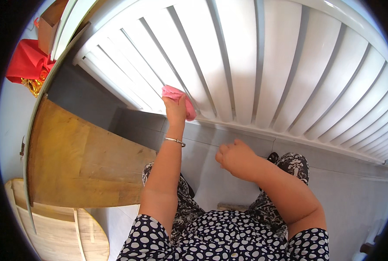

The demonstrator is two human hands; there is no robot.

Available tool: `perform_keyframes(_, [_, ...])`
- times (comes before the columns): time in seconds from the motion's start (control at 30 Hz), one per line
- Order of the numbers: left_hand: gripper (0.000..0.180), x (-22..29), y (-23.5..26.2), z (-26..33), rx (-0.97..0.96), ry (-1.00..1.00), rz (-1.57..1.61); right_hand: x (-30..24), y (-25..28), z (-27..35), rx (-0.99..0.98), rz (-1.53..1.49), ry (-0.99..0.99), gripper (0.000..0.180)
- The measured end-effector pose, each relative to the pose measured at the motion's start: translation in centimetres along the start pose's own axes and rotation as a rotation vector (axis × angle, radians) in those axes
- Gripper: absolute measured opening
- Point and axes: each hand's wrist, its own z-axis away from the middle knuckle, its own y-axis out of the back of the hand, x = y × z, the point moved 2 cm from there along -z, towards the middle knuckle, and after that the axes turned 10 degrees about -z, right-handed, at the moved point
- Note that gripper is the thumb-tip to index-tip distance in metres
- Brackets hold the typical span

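My left hand (176, 109) is closed around a pink cloth (188, 108) and presses it against the lower part of a white slatted panel (242, 56), left of its middle. The slats run upward from a bottom rail, with narrow gaps between them. A bracelet (174, 141) circles my left wrist. My right hand (236, 157) hangs over the grey floor in front of my knees, apart from the panel. Its fingers are curled in, and whatever they may hold is hidden.
A yellow-brown wooden board (85, 161) stands close at my left, beside my left forearm. Behind it lies a pale wooden piece (59, 230). Red fabric (26, 61) and a brown box (51, 26) are at the upper left. Grey tiles (333, 187) cover the floor.
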Motion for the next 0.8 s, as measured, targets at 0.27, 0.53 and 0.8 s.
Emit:
perform_keyframes(0.27, [0.059,-4.1,-4.7,3.9,-0.085,0.105,0.042,0.0,0.1,-0.1,-0.024,0.006,-0.010,0.018])
perform_keyframes(0.53, [0.056,-10.0,-8.5,5.6,-0.201,0.182,0.030,0.8,-1.0,-0.7,-0.021,-0.053,-0.023,0.017])
perform_keyframes(0.8, [0.043,-2.0,-0.3,0.2,0.055,0.007,0.141,2.0,-0.8,-1.1,0.009,-0.122,-0.063,0.017])
